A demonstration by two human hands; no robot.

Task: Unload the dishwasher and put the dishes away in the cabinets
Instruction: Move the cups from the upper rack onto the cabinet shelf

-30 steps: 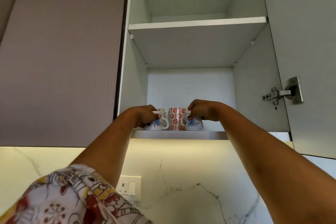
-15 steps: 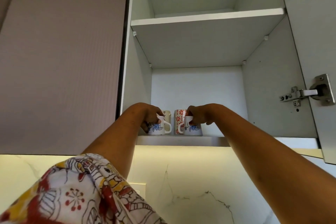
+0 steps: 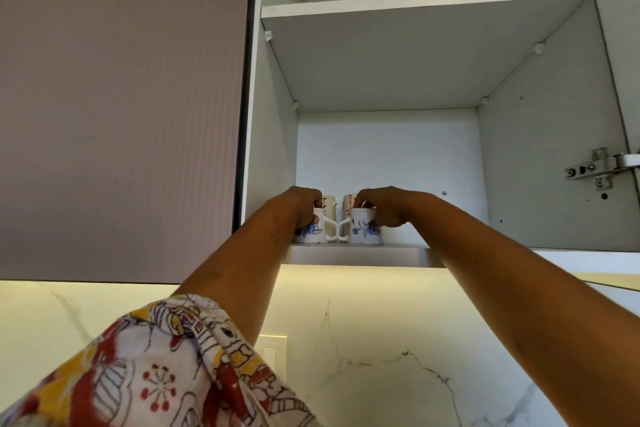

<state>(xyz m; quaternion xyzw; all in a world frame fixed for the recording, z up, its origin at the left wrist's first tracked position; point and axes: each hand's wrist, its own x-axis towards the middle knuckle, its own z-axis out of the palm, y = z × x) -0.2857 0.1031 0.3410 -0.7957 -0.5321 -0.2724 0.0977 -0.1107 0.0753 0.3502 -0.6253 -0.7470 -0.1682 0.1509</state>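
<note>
Two white mugs with blue flowers stand side by side at the front of the open cabinet's bottom shelf, their handles facing each other. My left hand grips the left blue-flower mug by its rim. My right hand grips the right blue-flower mug from above. Behind them stand a cream mug and a red-patterned mug, mostly hidden by the front mugs and my hands.
The cabinet's upper shelf shows nothing on it from below. A closed mauve cabinet door is on the left; a hinge of the open door sits at right. A wall switch is on the marble backsplash below.
Both blue-flower mugs have been set down on the shelf and turned so their handles face each other. The camera view has shifted slightly; my hands stay on the mugs.
</note>
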